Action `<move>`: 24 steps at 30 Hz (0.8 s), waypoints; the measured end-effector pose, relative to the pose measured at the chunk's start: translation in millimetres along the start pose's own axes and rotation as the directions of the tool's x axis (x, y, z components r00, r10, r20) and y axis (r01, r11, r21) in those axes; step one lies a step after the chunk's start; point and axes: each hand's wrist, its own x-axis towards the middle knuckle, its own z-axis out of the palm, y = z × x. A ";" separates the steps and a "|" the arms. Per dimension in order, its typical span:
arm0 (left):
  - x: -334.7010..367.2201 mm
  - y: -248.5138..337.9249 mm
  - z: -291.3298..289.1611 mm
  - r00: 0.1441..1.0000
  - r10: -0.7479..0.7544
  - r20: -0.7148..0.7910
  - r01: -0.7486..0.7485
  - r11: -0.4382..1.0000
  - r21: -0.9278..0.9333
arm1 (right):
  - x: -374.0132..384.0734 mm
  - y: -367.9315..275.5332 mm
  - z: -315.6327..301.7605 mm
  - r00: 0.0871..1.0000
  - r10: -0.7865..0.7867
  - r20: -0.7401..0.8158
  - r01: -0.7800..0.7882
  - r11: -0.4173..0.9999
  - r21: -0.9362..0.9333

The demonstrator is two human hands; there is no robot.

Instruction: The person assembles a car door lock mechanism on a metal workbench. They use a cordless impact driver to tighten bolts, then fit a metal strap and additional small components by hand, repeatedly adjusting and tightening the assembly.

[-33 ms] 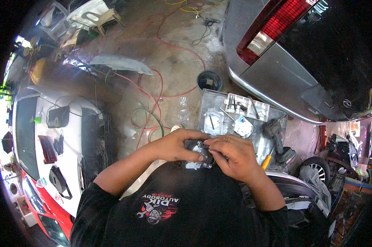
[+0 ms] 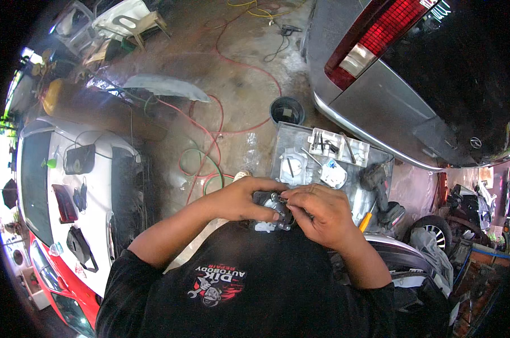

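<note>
My left hand point(image 2: 249, 198) is closed round a small dark mechanical part point(image 2: 278, 209) with metallic bits, its thumb along the near side. From the right, my right hand point(image 2: 322, 211) reaches to the same part, thumb and fingertips pinched at its edge. Whatever sits between those fingertips is too small to make out. Just beyond my hands, a grey work surface point(image 2: 288, 134) bears a white tool case point(image 2: 361, 153), a white plastic piece point(image 2: 291, 174) and a white piece with blue marks point(image 2: 332, 176). A cordless drill point(image 2: 377, 183) and an orange-handled screwdriver point(image 2: 366, 221) lie to the right.
A grey vehicle's rear point(image 2: 379, 107) stands close at the far right. A black bucket point(image 2: 287, 111) is beyond the work surface. Red hoses point(image 2: 218, 132) loop over the floor. At left, a white car panel point(image 2: 94, 197) carries loose parts; a wheel point(image 2: 433, 232) stands at right.
</note>
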 end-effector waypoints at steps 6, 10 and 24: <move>-3.2 4.2 0.8 0.998 -0.055 -0.012 0.055 0.998 -0.012 | 9.7 -21.8 -19.1 0.988 0.032 0.150 0.016 0.952 -0.307; -1.0 3.0 4.1 0.997 -0.077 -0.001 0.077 0.997 -0.008 | 15.5 -30.3 -24.0 0.966 -0.036 0.255 0.145 0.895 -0.422; 2.3 -5.0 6.4 0.991 -0.131 0.007 0.130 0.986 0.100 | 31.9 -37.0 -27.4 0.899 0.028 0.438 0.238 0.807 -0.541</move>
